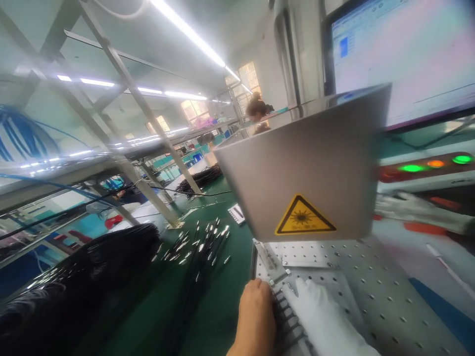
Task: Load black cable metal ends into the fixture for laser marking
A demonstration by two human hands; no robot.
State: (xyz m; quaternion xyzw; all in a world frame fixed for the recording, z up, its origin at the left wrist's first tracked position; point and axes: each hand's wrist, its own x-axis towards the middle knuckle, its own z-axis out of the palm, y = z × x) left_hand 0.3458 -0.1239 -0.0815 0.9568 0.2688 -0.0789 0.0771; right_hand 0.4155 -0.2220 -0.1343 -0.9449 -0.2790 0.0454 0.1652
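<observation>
My left hand [257, 314] is bare and curled closed at the left edge of a perforated metal plate [371, 282]. What its fingers hold is hidden. Just right of it, my right hand [321, 314] wears a white glove, its fingertips drawn together at a slotted metal fixture [272, 264]. Anything in that grip is too blurred to make out. Black cables [196, 262] with shiny metal ends lie on the green tabletop [226, 291] to the left. Over the plate hangs a grey metal shield [308, 173] with a yellow laser warning label [305, 217].
A thick bundle of black cables [85, 262] lies at the left, with another coil [200, 179] farther back. Metal posts [148, 190] rise from the bench. A monitor [404, 59] and a panel with lit buttons [426, 167] stand at the right. A person [257, 111] is in the background.
</observation>
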